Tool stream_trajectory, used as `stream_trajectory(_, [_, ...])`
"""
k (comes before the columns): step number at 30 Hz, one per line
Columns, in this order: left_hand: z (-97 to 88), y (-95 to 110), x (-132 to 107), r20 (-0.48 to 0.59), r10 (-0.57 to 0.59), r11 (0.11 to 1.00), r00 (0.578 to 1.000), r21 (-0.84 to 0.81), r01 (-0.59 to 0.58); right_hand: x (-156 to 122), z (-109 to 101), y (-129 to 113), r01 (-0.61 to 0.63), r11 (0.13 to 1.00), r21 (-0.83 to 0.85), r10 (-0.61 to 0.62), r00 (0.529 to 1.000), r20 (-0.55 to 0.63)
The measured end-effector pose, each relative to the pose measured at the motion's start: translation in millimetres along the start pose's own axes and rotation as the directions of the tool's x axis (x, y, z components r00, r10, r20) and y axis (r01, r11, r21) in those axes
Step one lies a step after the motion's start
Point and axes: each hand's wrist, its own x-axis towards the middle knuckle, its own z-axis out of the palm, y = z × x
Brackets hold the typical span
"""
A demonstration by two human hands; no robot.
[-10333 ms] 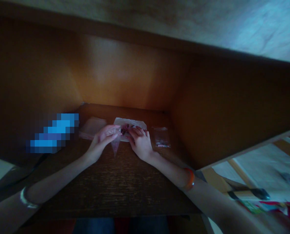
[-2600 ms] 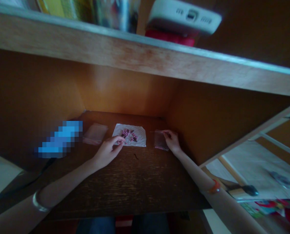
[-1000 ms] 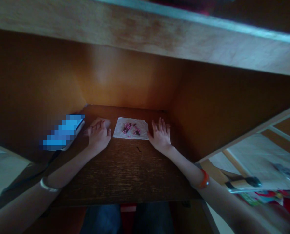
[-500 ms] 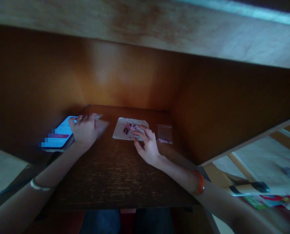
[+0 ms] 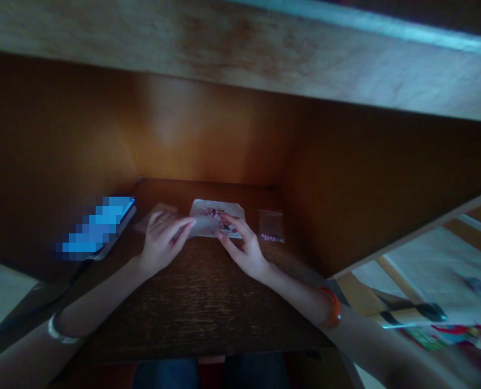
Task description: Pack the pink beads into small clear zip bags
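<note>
A pale, creased sheet lies on the dark wooden surface, with a small heap of pink and dark beads on it. My right hand rests over the sheet's right side. Its fingertips touch the beads, and the thumb stays apart from the index finger. On the sheet's left side is my left hand, thumb and index finger pressed together near its edge. Whatever they may hold is too small to make out. Just behind the left hand lies a blurred, translucent piece like a plastic bag.
A small clear zip bag with a few pink beads lies to the right. On the left, a lit phone lies on a dark base with a cable. Wooden panels enclose the surface at the back and sides.
My left hand has moved right, away from the phone to the sheet's left edge, its fingers now pinched. My right hand stays over the beads, its fingers slightly shifted.
</note>
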Motion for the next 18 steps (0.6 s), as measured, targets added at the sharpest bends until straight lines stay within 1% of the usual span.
stream_trajectory(3, [-1.6, 7, -2, 0.026, 0.068, 0.988, 0.997, -0.141, -0.064, 0, 1, -1, 0.027, 0.999, 0.027, -0.028, 0.999, 0.044])
stream_trajectory(5, [-2.4, 12, -3, 0.051, 0.066, 0.976, 0.997, -0.209, -0.054, -1, 2, -2, 0.013, 0.998, 0.057, -0.017, 0.997, 0.072])
stream_trajectory(6, [-2.4, 13, -4, 0.054, 0.044, 0.972, 0.998, -0.232, -0.030, -2, 3, -1, -0.004, 0.998, 0.069, -0.002, 0.997, 0.078])
stream_trajectory(8, [-1.5, 16, -4, 0.036, -0.017, 0.964, 0.999, -0.265, 0.025, -4, 4, 0, -0.052, 0.995, 0.083, 0.047, 0.997, 0.065])
stream_trajectory(10, [0.4, 15, -4, 0.025, -0.085, 0.952, 0.996, -0.294, 0.089, -5, 6, 2, -0.111, 0.989, 0.094, 0.110, 0.994, 0.021])
stream_trajectory(12, [2.9, 13, -4, 0.044, -0.172, 0.929, 0.984, -0.326, 0.177, -5, 7, 5, -0.175, 0.979, 0.105, 0.178, 0.984, -0.024])
stream_trajectory(15, [6.6, 9, -2, 0.089, -0.310, 0.862, 0.947, -0.394, 0.319, -2, 6, 10, -0.245, 0.962, 0.122, 0.256, 0.963, -0.085])
stream_trajectory(18, [9.8, 6, 0, 0.150, -0.401, 0.776, 0.904, -0.468, 0.423, 2, 4, 12, -0.276, 0.948, 0.159, 0.293, 0.951, -0.094])
